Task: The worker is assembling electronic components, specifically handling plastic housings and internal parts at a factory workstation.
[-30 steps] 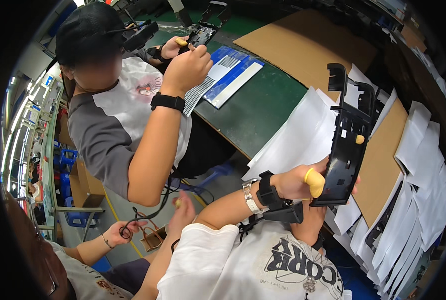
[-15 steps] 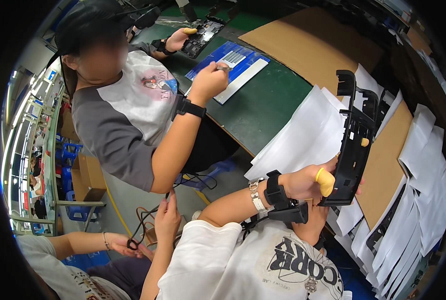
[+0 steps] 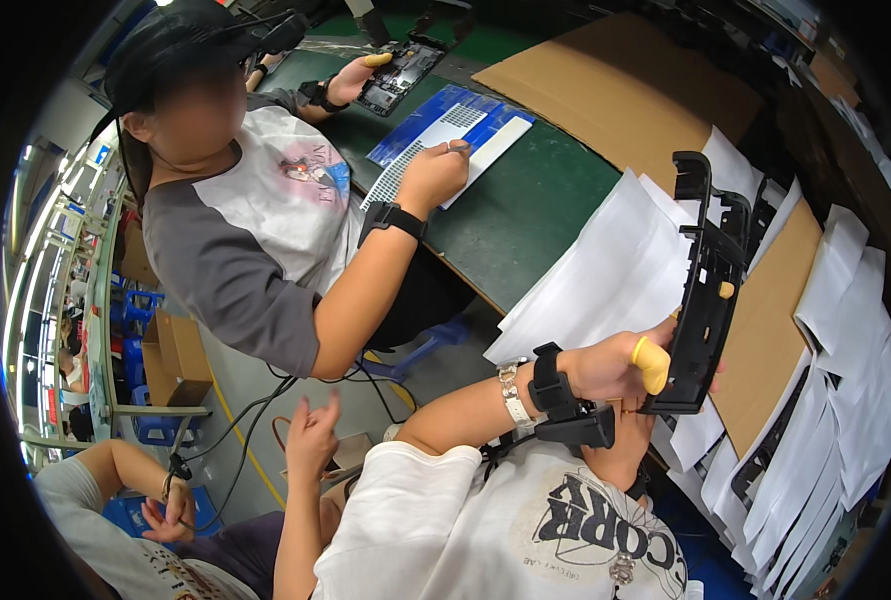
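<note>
My left hand [image 3: 606,368], with a yellow finger cot on the thumb, grips a long black plastic frame [image 3: 704,320] near its lower end. The frame stands almost upright, with slots and a curved bracket at its top. Below the left wrist, my right hand [image 3: 628,448] reaches to the same lower end; most of its fingers are hidden behind the frame. Fingertips show at the frame's right edge, and a yellow-tipped finger higher up; I cannot tell whose hand that one belongs to. A white bracelet [image 3: 514,395] and black strap circle my left wrist.
White sheets [image 3: 586,270] and cardboard [image 3: 606,85] lie on the green table [image 3: 496,240]; more sheets stack at right [image 3: 836,360]. A co-worker holds a black circuit-board part [image 3: 401,78] over a blue-and-white panel [image 3: 496,145]. Another person at lower left is near black cables [image 3: 236,430].
The black frame has dipped slightly in my hands. The co-worker's nearer hand has shifted over the panel. At lower left, the other person's hands have moved apart, and one has released the cable.
</note>
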A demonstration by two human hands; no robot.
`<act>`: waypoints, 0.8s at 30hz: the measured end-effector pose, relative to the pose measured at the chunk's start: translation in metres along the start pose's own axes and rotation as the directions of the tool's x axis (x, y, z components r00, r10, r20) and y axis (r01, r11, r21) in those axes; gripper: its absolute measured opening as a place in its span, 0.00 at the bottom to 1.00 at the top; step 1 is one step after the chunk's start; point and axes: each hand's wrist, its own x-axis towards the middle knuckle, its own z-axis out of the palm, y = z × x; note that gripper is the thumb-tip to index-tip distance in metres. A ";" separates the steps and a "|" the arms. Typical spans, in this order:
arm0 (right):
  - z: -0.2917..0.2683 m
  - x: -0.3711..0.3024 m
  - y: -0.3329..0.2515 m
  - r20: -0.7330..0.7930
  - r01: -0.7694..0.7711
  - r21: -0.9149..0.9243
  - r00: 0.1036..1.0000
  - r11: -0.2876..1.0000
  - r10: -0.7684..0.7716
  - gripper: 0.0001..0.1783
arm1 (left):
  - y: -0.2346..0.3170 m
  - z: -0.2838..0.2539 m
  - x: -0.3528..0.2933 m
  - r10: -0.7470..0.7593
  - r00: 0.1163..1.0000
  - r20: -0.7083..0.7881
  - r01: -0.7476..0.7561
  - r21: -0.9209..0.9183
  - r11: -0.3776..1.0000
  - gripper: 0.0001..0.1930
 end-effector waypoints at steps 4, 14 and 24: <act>-0.004 0.000 0.001 0.017 0.003 0.055 1.000 0.998 -0.004 0.33 | -0.009 -0.003 0.006 0.040 0.999 0.011 -0.041 0.043 0.998 0.40; 0.027 0.006 0.029 -0.156 0.228 -0.204 0.952 0.952 -0.261 0.32 | -0.077 0.000 0.031 0.003 0.850 -0.527 0.255 0.417 0.872 0.42; 0.038 0.014 0.039 -0.195 0.262 -0.268 0.927 0.927 -0.319 0.31 | -0.087 -0.008 0.038 0.194 0.925 -0.327 0.077 0.660 0.747 0.37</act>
